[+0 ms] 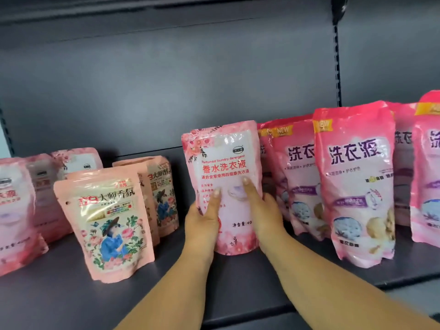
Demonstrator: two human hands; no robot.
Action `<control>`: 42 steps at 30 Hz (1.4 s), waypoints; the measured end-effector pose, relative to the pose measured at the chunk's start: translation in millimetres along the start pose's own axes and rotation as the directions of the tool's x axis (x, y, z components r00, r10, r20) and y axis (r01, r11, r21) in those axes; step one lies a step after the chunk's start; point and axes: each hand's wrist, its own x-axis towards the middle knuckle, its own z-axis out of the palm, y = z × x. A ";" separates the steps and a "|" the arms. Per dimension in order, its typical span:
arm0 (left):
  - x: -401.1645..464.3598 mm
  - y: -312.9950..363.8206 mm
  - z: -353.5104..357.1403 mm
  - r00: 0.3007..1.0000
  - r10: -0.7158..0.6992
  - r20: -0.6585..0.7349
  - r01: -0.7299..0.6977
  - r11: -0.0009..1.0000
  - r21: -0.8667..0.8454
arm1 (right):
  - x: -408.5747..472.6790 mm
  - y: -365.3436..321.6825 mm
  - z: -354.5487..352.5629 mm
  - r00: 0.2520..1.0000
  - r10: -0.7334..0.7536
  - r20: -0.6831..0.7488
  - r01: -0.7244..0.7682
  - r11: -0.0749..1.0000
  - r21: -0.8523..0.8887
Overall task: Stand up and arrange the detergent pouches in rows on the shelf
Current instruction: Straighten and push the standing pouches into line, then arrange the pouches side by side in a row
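Pink pouch: a floral pouch (222, 186) stands upright at centre frame on the dark shelf (71, 301), held from both sides.
Left hand: the left hand (202, 220) grips the pouch's left edge, thumb laid across the front; the other fingers are hidden behind it.
Right hand: the right hand (264, 210) grips the right edge in the same way, thumb on the front, the remaining fingers out of sight.
Done, right of frame: the big pouches (357, 186) stand upright, packed side by side and two deep, close to a finished row.
Done, left of frame: the peach pouch (104, 222) stands alone at the front with a second peach one (162, 194) behind it; more pale pink pouches (14, 210) stand at the far left, leaning a little and loosely spaced.
Left to do: by the look of it, the held pouch has yet to be let go in line, and the left group needs squaring into straight rows.
Open room: a bare strip of shelf lies between the peach pouches and the held one, with more behind it up to the back panel (166, 79).
Edges: the front lip (238, 313) runs just below the forearms; the big front pouch stands near it, so little margin there.
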 end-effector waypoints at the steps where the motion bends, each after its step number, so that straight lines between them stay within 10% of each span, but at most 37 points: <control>1: 3.0 0.3 -2.7 1.000 -0.001 -0.018 0.001 1.000 -0.010 | 2.1 -0.2 1.5 1.000 0.025 0.019 -0.025 0.999 0.026; 22: 5.2 -4.9 -11.9 0.998 0.055 0.000 -0.055 0.998 0.008 | -0.9 4.3 6.4 0.947 -0.321 0.002 0.318 0.938 -0.136; 34: -16.5 4.1 -17.8 0.996 -0.089 -0.011 0.089 0.977 0.194 | -26.3 -1.2 -11.1 0.985 -0.133 0.107 0.159 0.943 -0.291; 42: -81.0 34.2 -66.9 0.972 0.209 0.107 -0.211 0.573 0.792 | -76.8 -0.8 -43.0 0.874 -0.339 0.348 0.478 0.471 -0.741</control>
